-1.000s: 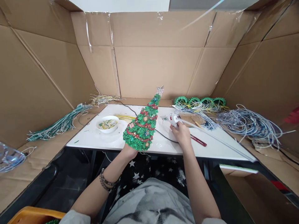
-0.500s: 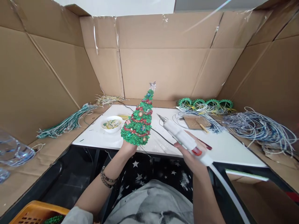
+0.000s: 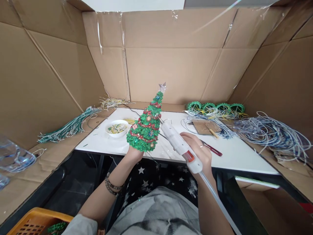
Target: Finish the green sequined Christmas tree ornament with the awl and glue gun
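My left hand point(image 3: 133, 154) grips the base of a small green glittery Christmas tree point(image 3: 146, 127) with red garlands, little ornaments and a silver star on top, holding it upright above the near edge of the white table point(image 3: 234, 156). My right hand point(image 3: 199, 153) is closed round a white hot glue gun point(image 3: 179, 145). Its nozzle points left and touches the tree's right side about halfway up. A clear glue stick point(image 3: 217, 202) sticks out behind the gun toward me.
A white bowl point(image 3: 116, 128) of small yellow pieces stands left on the table. Red-handled tool point(image 3: 212, 149), cardboard piece point(image 3: 204, 126), green wire rings point(image 3: 215, 107) and a tangle of silver wires point(image 3: 269, 133) lie right. Green wire bundles point(image 3: 70, 125) lie left. Cardboard walls surround everything. An orange crate point(image 3: 36, 222) sits at the bottom left.
My right hand picked the glue gun off the table, lifted it toward me, then swung its nozzle left onto the tree. The tree stayed in my left hand, nearly still.
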{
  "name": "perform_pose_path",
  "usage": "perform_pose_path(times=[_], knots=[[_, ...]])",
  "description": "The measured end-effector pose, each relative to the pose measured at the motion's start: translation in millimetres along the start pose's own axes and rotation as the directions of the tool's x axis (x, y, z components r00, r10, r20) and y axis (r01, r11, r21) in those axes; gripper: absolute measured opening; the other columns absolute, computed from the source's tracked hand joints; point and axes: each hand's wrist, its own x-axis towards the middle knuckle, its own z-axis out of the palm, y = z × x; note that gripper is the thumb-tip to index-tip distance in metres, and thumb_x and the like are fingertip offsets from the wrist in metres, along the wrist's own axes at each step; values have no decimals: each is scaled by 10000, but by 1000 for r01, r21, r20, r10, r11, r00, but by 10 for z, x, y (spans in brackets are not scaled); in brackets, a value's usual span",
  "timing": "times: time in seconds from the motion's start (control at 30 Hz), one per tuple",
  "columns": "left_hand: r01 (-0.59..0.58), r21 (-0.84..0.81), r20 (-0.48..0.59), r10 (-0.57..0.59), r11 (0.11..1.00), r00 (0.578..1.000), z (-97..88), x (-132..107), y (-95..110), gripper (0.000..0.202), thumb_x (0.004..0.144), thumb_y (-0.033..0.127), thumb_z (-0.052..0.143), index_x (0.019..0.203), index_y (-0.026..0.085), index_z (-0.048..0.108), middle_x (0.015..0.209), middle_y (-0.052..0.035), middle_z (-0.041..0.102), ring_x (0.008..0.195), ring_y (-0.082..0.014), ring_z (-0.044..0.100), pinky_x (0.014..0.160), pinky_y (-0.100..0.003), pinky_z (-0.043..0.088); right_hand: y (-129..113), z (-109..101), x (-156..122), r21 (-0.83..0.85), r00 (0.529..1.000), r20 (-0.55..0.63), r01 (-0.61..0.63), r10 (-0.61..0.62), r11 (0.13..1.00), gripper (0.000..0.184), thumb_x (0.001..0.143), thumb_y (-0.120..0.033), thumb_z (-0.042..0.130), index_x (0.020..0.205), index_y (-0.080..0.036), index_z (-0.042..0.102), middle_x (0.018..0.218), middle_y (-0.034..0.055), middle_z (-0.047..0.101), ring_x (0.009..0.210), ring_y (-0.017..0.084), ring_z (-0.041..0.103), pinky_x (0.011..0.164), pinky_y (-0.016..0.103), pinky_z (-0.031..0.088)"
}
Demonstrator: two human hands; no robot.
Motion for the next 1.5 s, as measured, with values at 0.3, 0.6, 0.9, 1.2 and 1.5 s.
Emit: perform_pose_path(times=[0.3,0.6,0.9,1.2,1.5], knots=[[27,-5,35,-27,1000,999,28,-4,38,435,669,467,838,1037,251,753,879,-34,761,697,-194,677,618,-321,613,-70,12,65,-16,1000,-4,10,-10,1000,180,947,-132,486,1022,-190,639,1008,97,708,935,172,691,760,264,528],[28,41,12,-29,999,1000,72,0,86,403,757,474,766,1095,256,745,958,-52,772,732,-204,690,612,-306,608,-85,15,52,-17,1000,0,-5,5,1000,184,954,-145,463,972,-187,641,984,103,709,916,186,693,754,277,524],[41,48,30,-42,998,999,107,7,118,407,764,487,754,1110,274,740,1062,-61,765,803,-226,703,637,-312,612,-85,11,39,3,1000,-7,-18,18,1000,192,946,-125,454,954,-189,635,948,100,712,892,186,691,755,289,526],[13,44,64,-16,999,998,85,3,114,438,754,491,768,1123,257,743,960,-53,771,708,-191,674,613,-305,607,-81,11,29,-1,1000,-8,-9,9,1000,168,940,-118,470,961,-188,621,952,101,711,901,189,690,764,289,528],[37,54,23,-38,998,999,70,-2,77,432,742,535,761,1072,257,759,906,-60,773,689,-212,685,578,-310,602,-76,15,21,10,1000,-22,-14,14,1000,187,935,-124,461,963,-187,635,953,103,721,907,187,694,768,296,536]])
